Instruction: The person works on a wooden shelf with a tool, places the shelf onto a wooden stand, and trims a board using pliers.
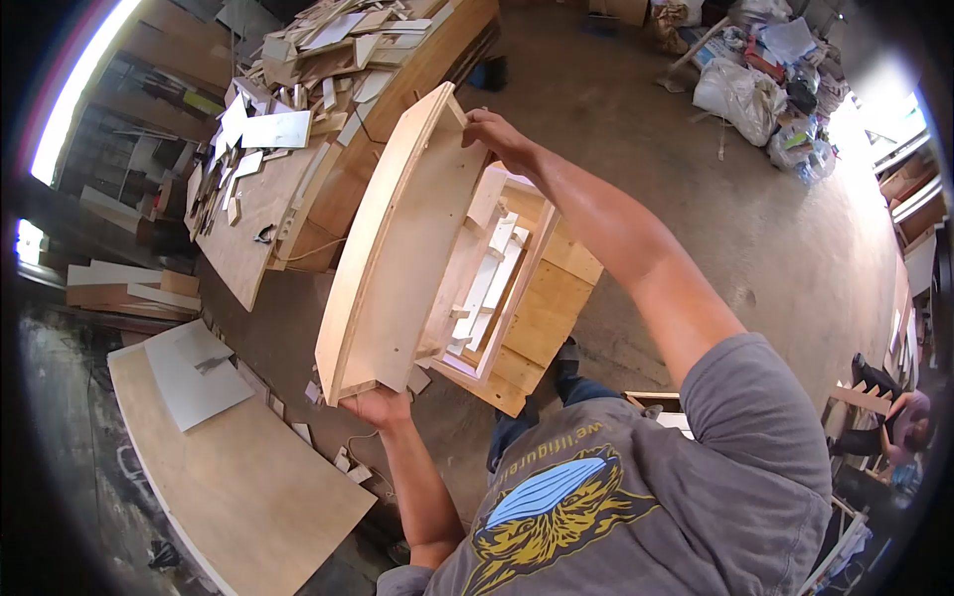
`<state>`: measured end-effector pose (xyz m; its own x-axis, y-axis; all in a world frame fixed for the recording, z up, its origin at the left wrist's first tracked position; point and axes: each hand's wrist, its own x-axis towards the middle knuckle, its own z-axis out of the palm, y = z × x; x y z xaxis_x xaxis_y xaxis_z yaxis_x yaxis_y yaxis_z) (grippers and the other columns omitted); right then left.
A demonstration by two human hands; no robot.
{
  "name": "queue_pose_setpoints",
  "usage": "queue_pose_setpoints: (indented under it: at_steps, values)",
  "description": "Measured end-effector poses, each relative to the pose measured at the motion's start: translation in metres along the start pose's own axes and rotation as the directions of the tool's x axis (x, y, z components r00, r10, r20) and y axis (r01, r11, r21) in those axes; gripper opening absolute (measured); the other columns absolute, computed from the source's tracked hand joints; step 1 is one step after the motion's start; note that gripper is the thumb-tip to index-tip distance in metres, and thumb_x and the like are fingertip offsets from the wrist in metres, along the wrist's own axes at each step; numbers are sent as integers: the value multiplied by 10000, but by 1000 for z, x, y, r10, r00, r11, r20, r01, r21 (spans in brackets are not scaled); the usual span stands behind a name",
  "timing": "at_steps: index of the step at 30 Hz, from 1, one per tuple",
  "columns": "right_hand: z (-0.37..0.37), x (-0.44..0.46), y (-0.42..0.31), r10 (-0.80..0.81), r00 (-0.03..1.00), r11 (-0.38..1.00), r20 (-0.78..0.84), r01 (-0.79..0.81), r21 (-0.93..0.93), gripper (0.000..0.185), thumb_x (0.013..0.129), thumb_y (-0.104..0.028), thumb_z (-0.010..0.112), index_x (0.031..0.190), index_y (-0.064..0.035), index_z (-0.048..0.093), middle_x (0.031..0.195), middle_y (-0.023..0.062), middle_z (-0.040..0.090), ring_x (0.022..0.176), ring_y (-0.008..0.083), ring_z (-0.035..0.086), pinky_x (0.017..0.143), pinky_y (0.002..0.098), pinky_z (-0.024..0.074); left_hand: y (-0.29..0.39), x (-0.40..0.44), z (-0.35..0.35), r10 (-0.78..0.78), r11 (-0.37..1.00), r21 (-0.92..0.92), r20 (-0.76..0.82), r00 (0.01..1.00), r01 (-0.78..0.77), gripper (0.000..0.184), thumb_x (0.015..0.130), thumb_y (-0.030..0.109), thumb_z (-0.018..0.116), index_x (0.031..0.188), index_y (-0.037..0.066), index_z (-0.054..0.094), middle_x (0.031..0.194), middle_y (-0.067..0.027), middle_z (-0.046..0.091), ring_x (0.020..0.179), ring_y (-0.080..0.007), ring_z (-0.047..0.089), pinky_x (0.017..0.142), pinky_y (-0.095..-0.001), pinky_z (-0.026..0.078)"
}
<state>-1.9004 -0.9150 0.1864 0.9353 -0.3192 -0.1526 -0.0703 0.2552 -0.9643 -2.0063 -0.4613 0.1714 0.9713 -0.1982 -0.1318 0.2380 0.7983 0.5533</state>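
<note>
I hold a long, shallow wooden piece [407,248] like a drawer or tray, tilted up, with a pale flat panel framed by light wooden strips. My right hand [502,139] is closed on its far upper end, thumb and fingers at the edge. My left hand [381,407] is closed around the near lower corner, its fingers partly hidden beneath the wood. Just behind and below is an open wooden cabinet frame [547,308] with slats and a pinkish-white edge inside. The held piece covers part of that frame.
A workbench [318,214] on the left carries heaped wood offcuts [348,50]. A curved plywood sheet [238,467] with a white board [194,372] stands lower left. Scraps lie on the floor. Bags of waste [740,94] sit upper right; another person [904,422] is at far right.
</note>
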Motion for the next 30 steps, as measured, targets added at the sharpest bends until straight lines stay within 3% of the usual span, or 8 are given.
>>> queue_pose_setpoints:
  at_steps: [5,7,11,17,19,23,26,30]
  values:
    - [6,-11,3,-12,997,1000,-81,11,-11,309,819,-127,663,1126,-96,638,967,72,657,861,214,661,692,368,534,14,8,-21,-78,995,73,83,993,72,892,907,780,436,1546,158,387,1590,-67,394,1426,-327,404,1168,-523,353]
    - [-10,2,28,-72,988,997,-135,77,30,308,803,-115,684,1104,-57,655,910,97,660,788,218,669,580,351,535,17,5,-25,-121,992,38,8,993,121,883,908,782,430,1534,159,408,1565,-70,429,1410,-324,425,1155,-522,367]
    - [-14,-28,18,1,982,1000,-190,-6,-26,283,834,-127,678,1115,-92,684,934,65,693,795,184,665,612,341,514,26,6,-43,-146,989,19,-25,989,146,849,926,767,421,1515,156,439,1532,-75,471,1388,-320,451,1139,-512,379]
    - [2,-65,17,10,936,992,-352,-53,-113,503,871,-147,665,1371,-134,614,898,43,685,679,132,619,591,311,476,48,21,-53,-169,974,141,-53,984,175,769,967,701,422,1509,156,447,1544,-62,458,1405,-297,433,1144,-484,356]
    - [21,-86,18,-23,893,991,-448,-38,-128,520,895,-150,649,1410,-134,579,892,44,669,619,112,593,538,266,461,53,38,-84,-156,974,157,-69,985,165,688,987,636,450,1495,172,459,1530,-45,471,1396,-279,447,1134,-475,374]
    - [63,-140,23,-28,738,986,-674,-90,-140,596,882,-161,654,1463,-142,517,1018,78,680,609,135,599,540,285,473,71,54,-88,-235,966,114,23,972,231,490,1034,470,524,1453,218,494,1469,-8,525,1337,-228,514,1094,-439,434]
    - [95,-182,42,-86,712,983,-696,-52,-176,545,879,-169,645,1411,-99,548,1052,84,679,634,151,610,582,307,490,78,62,-88,-341,932,141,26,940,334,484,1030,458,549,1447,219,494,1425,-27,542,1262,-233,545,1066,-430,422]
    - [167,-241,67,-88,705,977,-703,-75,-198,473,882,-154,636,1344,-65,590,1032,81,678,672,151,617,605,313,492,91,67,-99,-432,887,205,58,900,413,455,1038,449,540,1397,171,500,1308,-93,585,1120,-290,614,984,-472,520]
